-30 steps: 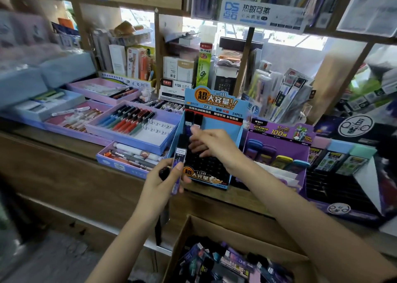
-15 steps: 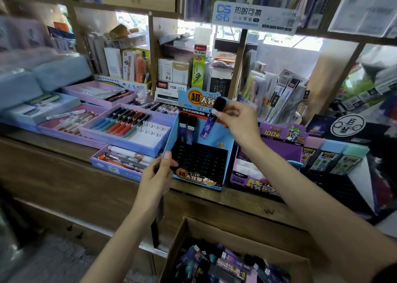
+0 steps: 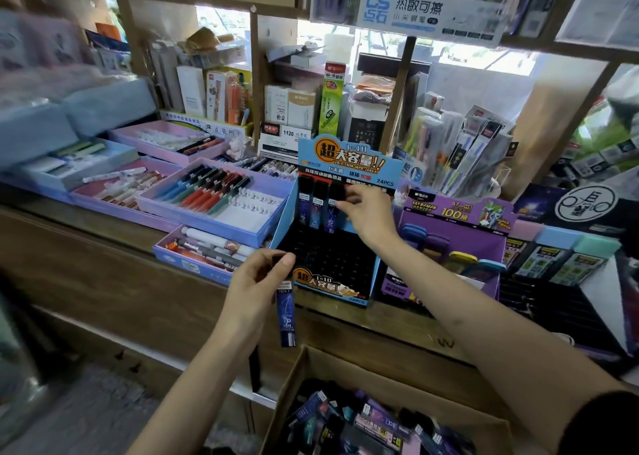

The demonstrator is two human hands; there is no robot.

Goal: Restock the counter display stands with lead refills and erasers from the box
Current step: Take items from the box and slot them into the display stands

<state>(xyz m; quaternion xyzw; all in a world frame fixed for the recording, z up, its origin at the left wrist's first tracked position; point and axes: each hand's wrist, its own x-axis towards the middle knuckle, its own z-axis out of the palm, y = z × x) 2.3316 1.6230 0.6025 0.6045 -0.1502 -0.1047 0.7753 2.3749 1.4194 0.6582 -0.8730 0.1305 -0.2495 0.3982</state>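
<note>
A blue lead-refill display stand point(image 3: 349, 159) stands on the wooden counter, its black slotted tray point(image 3: 332, 257) mostly bare. Two refill tubes point(image 3: 310, 205) stand in its top row. My right hand point(image 3: 370, 212) pinches the black cap of a third refill tube point(image 3: 332, 212), which sits in the row beside them. My left hand point(image 3: 257, 281) holds another blue refill tube point(image 3: 286, 311) by its top, hanging down in front of the counter edge. The cardboard box point(image 3: 349, 368) below holds several more refills.
A purple eraser display stand point(image 3: 449, 212) stands right of the blue one, with a black stand point(image 3: 553, 302) further right. Lilac pen trays point(image 3: 214, 226) fill the counter to the left. Shelves of stationery rise behind.
My right hand brought its refill down from above the stand into the top row, beside the two others. My left hand rose slightly with its tube.
</note>
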